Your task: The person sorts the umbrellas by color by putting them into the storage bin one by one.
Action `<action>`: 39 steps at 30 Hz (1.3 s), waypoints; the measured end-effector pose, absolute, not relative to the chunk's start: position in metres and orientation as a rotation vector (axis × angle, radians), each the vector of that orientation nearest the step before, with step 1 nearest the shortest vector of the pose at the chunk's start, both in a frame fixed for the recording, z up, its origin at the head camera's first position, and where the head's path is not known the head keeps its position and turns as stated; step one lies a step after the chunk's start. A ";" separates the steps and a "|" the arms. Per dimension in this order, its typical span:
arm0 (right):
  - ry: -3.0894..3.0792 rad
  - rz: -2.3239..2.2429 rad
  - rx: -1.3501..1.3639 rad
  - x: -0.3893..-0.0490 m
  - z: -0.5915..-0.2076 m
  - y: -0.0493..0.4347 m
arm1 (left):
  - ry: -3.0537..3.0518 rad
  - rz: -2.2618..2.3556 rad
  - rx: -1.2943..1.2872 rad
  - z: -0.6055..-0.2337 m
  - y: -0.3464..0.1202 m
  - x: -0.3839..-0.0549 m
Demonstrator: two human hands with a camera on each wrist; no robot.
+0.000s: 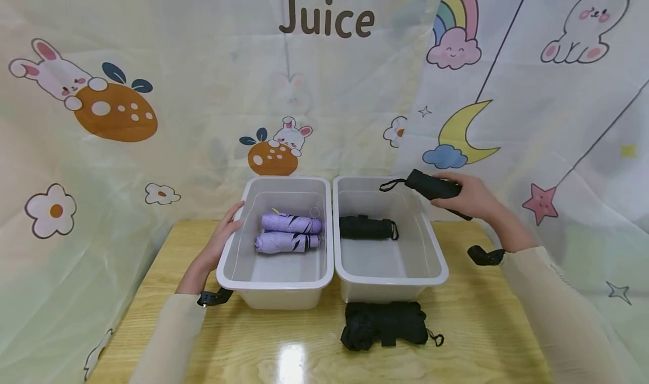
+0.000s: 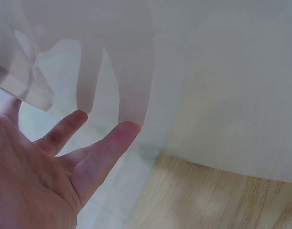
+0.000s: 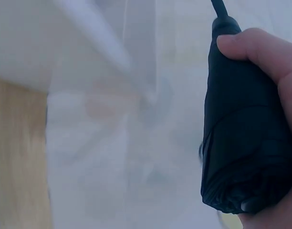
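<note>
My right hand [image 1: 469, 197] grips a folded black umbrella [image 1: 431, 186] above the back right corner of the right bin [image 1: 387, 282]; its wrist strap dangles over the bin. Up close in the right wrist view, thumb and fingers wrap the rolled umbrella [image 3: 246, 129]. Another black umbrella [image 1: 367, 227] lies inside that bin along its left part. My left hand [image 1: 220, 240] rests against the outer left side of the left bin [image 1: 276, 285]; in the left wrist view its extended fingertips [image 2: 129, 128] touch the bin wall. Two purple folded umbrellas [image 1: 291, 233] lie in the left bin.
A third black umbrella [image 1: 385, 323], loosely bundled, lies on the wooden table [image 1: 243, 350] in front of the right bin. Both bins stand side by side near the table's back edge. A printed cloth curtain [image 1: 203, 119] hangs behind the table and around its sides.
</note>
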State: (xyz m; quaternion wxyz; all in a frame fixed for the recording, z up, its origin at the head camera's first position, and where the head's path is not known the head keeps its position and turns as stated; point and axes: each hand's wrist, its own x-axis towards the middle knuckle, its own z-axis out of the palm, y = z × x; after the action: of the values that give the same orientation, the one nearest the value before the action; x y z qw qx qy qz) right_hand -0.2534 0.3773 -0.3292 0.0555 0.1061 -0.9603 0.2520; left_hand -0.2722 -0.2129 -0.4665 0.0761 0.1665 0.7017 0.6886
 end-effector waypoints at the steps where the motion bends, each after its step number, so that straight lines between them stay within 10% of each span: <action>1: -2.917 0.761 0.346 -0.257 -0.328 0.370 | 2.104 2.063 0.498 -0.467 -0.213 -0.272; 39: -3.225 0.635 0.917 -0.311 -0.413 0.256 | 2.122 2.043 0.489 -0.466 -0.211 -0.271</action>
State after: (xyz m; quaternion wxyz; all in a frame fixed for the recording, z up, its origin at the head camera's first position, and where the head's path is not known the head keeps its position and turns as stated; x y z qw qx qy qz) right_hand -0.3113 0.2558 -0.4134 -0.1350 0.2663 -0.9364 0.1843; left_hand -0.2710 -0.2106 -0.4658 0.0776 0.1632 0.7085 0.6822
